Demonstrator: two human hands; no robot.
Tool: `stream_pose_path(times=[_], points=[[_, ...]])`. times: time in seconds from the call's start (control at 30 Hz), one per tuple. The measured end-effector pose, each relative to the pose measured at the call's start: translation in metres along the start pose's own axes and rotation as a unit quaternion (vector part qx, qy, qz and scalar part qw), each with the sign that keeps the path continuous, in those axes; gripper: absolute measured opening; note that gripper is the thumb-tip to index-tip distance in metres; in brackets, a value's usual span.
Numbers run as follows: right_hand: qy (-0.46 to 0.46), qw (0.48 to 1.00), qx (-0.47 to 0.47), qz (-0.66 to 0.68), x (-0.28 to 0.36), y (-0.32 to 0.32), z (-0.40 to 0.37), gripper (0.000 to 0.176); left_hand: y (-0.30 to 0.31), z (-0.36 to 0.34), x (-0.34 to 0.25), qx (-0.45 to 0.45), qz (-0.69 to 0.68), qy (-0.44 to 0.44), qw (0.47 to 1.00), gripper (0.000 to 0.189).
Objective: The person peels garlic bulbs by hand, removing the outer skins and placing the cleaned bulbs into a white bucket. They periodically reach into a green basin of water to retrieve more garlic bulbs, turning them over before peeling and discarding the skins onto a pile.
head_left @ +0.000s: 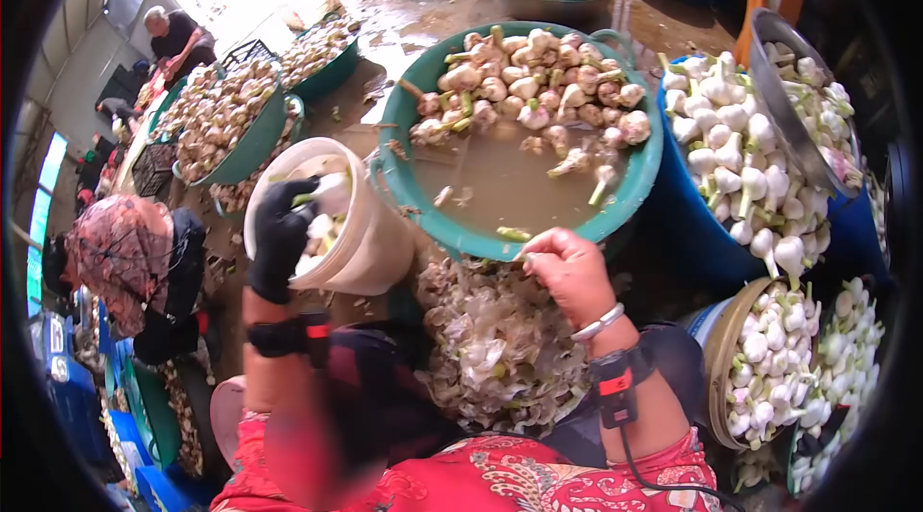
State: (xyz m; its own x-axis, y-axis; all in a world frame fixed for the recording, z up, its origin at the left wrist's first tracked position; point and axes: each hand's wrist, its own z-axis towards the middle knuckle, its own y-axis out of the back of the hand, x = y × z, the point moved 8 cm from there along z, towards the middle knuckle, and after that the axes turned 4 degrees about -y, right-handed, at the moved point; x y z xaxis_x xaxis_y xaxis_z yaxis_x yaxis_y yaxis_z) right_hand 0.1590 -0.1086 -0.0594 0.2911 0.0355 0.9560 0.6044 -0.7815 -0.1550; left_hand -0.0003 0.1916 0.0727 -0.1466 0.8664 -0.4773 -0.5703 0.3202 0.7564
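Garlic bulb point(334, 191) is sitting at the mouth of a pale bucket point(373, 241), left hand point(279, 231) reaching in. Gloved fingers are curling near its stem; cannot tell if they are clamping. Probably handling light and firm, slippery if wet; rounded sides offering the best hold. Right hand point(573, 274), bare, is pressing fingertips together beside green tub point(481, 244); anything between, unclear. Tub is holding murky water point(490, 187) and dirty bulbs point(524, 87); peelings point(500, 349) are lying below.
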Motion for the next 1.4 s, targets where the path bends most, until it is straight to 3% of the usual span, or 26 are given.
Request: stream_pose_path(times=[0.03, 0.1, 0.17, 0.2, 0.23, 0.27, 0.3, 0.37, 0.43, 0.5, 0.53, 0.57, 0.6, 0.63, 0.7, 0.77, 0.8, 0.83, 0.93, 0.97, 1.03, 1.1, 1.17, 1.23, 1.27, 1.4], points=[[0.003, 0.997, -0.014, -0.074, -0.008, 0.006, 0.003, 0.01, 0.012, 0.0, 0.012, 0.028, 0.072, 0.049, 0.996, 0.024], [-0.039, 0.996, 0.023, -0.083, -0.022, 0.0, 0.004, 0.012, 0.004, 0.004, 0.013, -0.003, -0.09, 0.076, 0.993, 0.026], [0.073, 0.984, -0.013, -0.161, -0.015, -0.002, 0.003, 0.014, -0.039, 0.022, -0.031, 0.047, -0.137, -0.002, 0.989, 0.024], [0.032, 0.979, -0.017, -0.199, -0.011, -0.001, 0.004, 0.016, -0.071, 0.029, -0.047, 0.092, -0.12, -0.012, 0.988, 0.023], [-0.01, 0.972, -0.022, -0.235, -0.003, 0.002, 0.002, 0.019, -0.114, 0.032, -0.053, 0.137, -0.212, 0.04, 0.967, 0.023], [-0.036, 0.972, -0.024, -0.229, 0.006, 0.006, 0.001, 0.023, -0.149, 0.04, -0.076, 0.153, -0.191, -0.054, 0.968, 0.027], [-0.036, 0.972, -0.03, -0.229, 0.008, 0.007, 0.0, 0.023, -0.192, 0.04, -0.078, 0.196, -0.245, 0.032, 0.949, 0.034], [0.058, 0.993, -0.08, -0.064, 0.023, 0.019, -0.002, 0.025, -0.266, 0.048, -0.087, 0.264, -0.228, 0.075, 0.934, 0.058], [0.088, 0.983, -0.099, -0.13, 0.037, 0.029, -0.003, 0.029, -0.358, 0.056, -0.053, 0.267, -0.267, 0.102, 0.92, 0.078], [0.126, 0.973, -0.161, -0.11, 0.041, 0.042, -0.001, 0.032, -0.397, 0.067, -0.046, 0.207, -0.164, 0.121, 0.957, 0.071], [0.071, 0.985, -0.141, -0.072, 0.037, 0.045, 0.001, 0.032, -0.405, 0.074, -0.048, 0.209, -0.167, 0.117, 0.956, 0.071], [0.072, 0.984, -0.145, -0.072, 0.044, 0.05, 0.0, 0.032, -0.418, 0.075, -0.047, 0.272, -0.159, 0.128, 0.94, 0.062], [0.04, 0.989, -0.137, -0.042, 0.044, 0.054, 0.002, 0.031, -0.422, 0.075, -0.05, 0.334, -0.148, 0.138, 0.921, 0.054], [0.007, 0.992, -0.128, -0.01, 0.041, 0.056, 0.004, 0.029, -0.412, 0.079, -0.057, 0.335, -0.146, 0.135, 0.921, 0.054], [0.013, 0.992, -0.124, -0.012, 0.035, 0.06, 0.009, 0.037, -0.383, 0.075, -0.065, 0.276, -0.394, 0.259, 0.838, 0.033], [0.106, 0.965, -0.235, -0.042, 0.042, 0.07, 0.004, 0.052, -0.325, 0.073, -0.084, 0.27, -0.446, 0.241, 0.819, 0.021], [0.157, 0.96, -0.211, -0.097, 0.042, 0.067, 0.007, 0.064, -0.297, 0.066, -0.095, 0.275, -0.469, 0.223, 0.809, 0.02], [0.152, 0.962, -0.206, -0.095, 0.042, 0.063, 0.005, 0.064, -0.272, 0.054, -0.104, 0.279, -0.492, 0.208, 0.798, 0.02], [0.137, 0.986, -0.069, -0.068, 0.051, 0.029, 0.002, 0.07, -0.215, 0.007, -0.124, 0.289, -0.497, 0.236, 0.783, 0.023], [0.185, 0.977, -0.045, -0.093, 0.036, 0.023, 0.009, 0.064, -0.203, -0.005, -0.125, 0.276, -0.51, 0.24, 0.778, 0.025], [0.109, 0.994, 0.008, 0.011, 0.027, 0.008, 0.005, 0.058, -0.192, -0.023, -0.122, 0.258, -0.55, 0.254, 0.753, 0.028], [0.113, 0.993, 0.026, 0.016, 0.029, -0.007, -0.002, 0.058, -0.175, -0.028, -0.123, 0.15, -0.609, 0.26, 0.734, 0.03], [0.122, 0.989, 0.022, 0.075, 0.027, -0.016, -0.004, 0.057, -0.171, -0.032, -0.12, 0.152, -0.608, 0.241, 0.741, 0.033], [0.137, 0.989, 0.018, 0.058, 0.025, -0.022, -0.006, 0.058, -0.168, -0.033, -0.112, 0.133, -0.567, 0.203, 0.787, 0.033], [0.121, 0.989, 0.026, 0.085, 0.022, -0.025, -0.006, 0.058, -0.179, -0.04, -0.099, 0.121, -0.615, 0.254, 0.737, 0.032], [0.071, 0.988, 0.023, 0.135, 0.011, -0.028, -0.003, 0.055, -0.183, -0.04, -0.094, 0.134, -0.611, 0.272, 0.731, 0.031]])
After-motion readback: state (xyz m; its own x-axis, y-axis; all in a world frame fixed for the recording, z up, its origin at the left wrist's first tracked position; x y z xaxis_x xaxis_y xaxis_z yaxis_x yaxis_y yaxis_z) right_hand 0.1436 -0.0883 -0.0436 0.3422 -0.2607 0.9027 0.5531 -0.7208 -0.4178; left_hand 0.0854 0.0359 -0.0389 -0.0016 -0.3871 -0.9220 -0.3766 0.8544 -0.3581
